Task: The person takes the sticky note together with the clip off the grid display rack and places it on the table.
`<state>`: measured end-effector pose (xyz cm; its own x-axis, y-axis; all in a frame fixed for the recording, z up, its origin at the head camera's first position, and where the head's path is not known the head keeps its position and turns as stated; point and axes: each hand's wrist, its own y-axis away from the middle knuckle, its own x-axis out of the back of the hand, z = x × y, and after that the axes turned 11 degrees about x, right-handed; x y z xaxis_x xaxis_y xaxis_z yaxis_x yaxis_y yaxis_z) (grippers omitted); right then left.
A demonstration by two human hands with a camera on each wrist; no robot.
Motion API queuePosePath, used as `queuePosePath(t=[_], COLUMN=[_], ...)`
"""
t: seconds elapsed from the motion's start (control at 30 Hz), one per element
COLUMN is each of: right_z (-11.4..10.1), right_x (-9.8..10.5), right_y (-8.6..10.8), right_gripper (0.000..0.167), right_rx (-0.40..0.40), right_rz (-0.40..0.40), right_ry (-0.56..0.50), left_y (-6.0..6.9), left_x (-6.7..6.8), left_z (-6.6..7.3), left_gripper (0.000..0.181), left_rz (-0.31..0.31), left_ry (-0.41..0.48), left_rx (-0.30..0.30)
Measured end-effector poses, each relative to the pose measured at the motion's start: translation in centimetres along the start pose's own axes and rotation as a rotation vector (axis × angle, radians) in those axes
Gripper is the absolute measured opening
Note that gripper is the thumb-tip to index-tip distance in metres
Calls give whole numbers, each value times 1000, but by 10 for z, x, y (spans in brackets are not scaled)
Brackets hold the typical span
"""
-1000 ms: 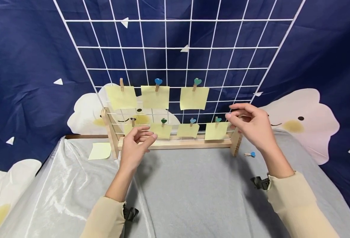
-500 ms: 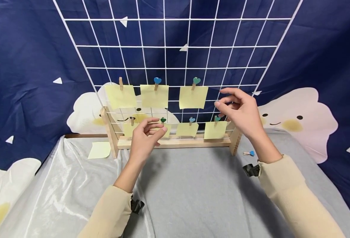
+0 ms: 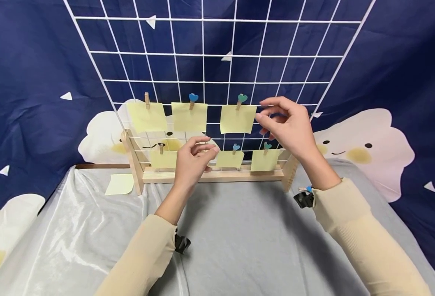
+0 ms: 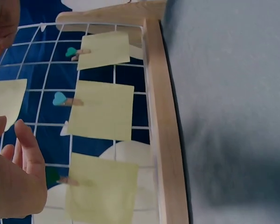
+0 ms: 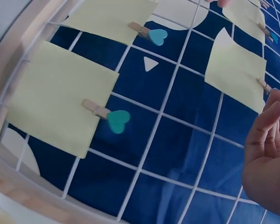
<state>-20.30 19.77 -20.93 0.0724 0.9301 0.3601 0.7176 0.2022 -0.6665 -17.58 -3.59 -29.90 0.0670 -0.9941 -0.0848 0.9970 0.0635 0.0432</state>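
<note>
My right hand (image 3: 289, 127) is beside the right edge of the upper right yellow sticky note (image 3: 237, 120), fingers loosely bent with nothing seen between them; whether the fingertips touch the note I cannot tell. A mini clothespin with a green heart (image 3: 242, 98) pins that note to the white wire grid (image 3: 204, 54). My left hand (image 3: 192, 161) hovers in front of the lower row, relaxed and holding nothing visible, and hides one lower note in the head view. In the left wrist view, that hand (image 4: 21, 172) is below the upper note (image 4: 7, 98).
Other notes hang from clothespins, such as the upper middle note (image 3: 189, 118). A wooden stand (image 3: 217, 177) carries the grid on a grey cloth (image 3: 243, 234). One loose note (image 3: 119, 184) lies at left; a blue-heart clothespin (image 3: 303, 189) lies at right, partly hidden.
My left hand has moved right and up across the lower row. My right hand has moved left and up to the upper right note. The pinned notes stay in place.
</note>
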Motion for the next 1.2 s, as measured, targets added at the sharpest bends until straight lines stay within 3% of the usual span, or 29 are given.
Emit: queuePosePath(t=[0.3, 0.47, 0.6, 0.8, 1.03, 1.2], right_z=[-11, -11, -13, -18, -21, -21], right_x=[-9, -17, -21, -23, -28, -31], right_y=[-15, -18, -22, -32, -34, -34], right_gripper=[29, 27, 30, 35, 41, 35], right_rx=[31, 61, 55, 30, 1, 4], right_rz=[-20, -16, -4, -2, -73, -96], right_ry=[-13, -31, -35, 21, 119, 155], left_y=[-4, -4, -6, -10, -13, -15], left_x=[-24, -34, -37, -40, -41, -41], left_z=[8, 9, 10, 13, 17, 19], left_gripper=[38, 36, 34, 27, 28, 25], left_rz=[30, 59, 51, 73, 76, 60], left_ry=[73, 123, 169, 158, 158, 124], left_rx=[25, 6, 4, -2, 21, 29])
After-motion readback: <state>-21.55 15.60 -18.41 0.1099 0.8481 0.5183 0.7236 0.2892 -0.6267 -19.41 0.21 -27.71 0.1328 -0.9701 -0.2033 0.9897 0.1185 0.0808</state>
